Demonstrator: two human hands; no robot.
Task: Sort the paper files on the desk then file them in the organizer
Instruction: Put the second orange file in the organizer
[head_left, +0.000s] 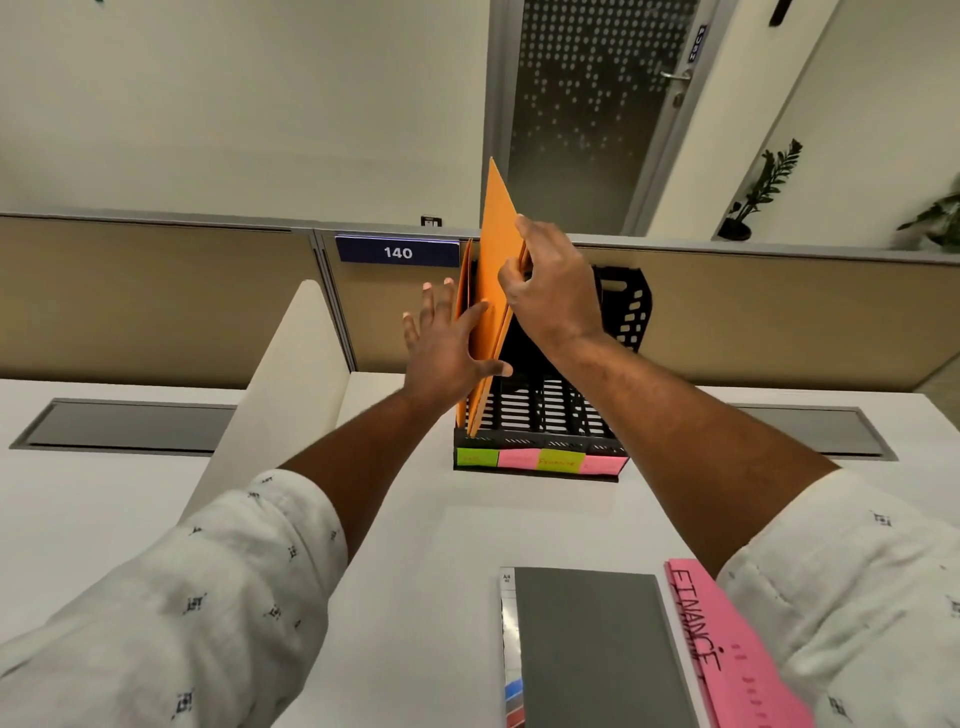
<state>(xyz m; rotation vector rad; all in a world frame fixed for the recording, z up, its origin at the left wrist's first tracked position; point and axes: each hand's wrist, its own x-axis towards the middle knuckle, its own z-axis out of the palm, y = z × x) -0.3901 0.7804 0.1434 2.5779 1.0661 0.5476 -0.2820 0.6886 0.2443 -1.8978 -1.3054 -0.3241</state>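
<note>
A black slotted organizer (550, 410) stands on the white desk (415, 545), with green and pink sticky labels (540, 460) along its front. Orange folders (492, 260) stand in its leftmost slot. My right hand (556, 291) grips the top edge of the tallest orange folder, which sticks up above the others. Against the left side of the folders rests my left hand (447, 343), fingers spread and thumb across the front. A grey file (597, 649) and a pink file marked FINANCE (727, 639) lie on the desk near me.
A tan partition with a blue 140 sign (397, 252) runs behind the desk. A white divider panel (280, 374) rises to the left of the organizer. Grey cable trays (130, 426) are set into the desk on both sides. A door and potted plants stand beyond.
</note>
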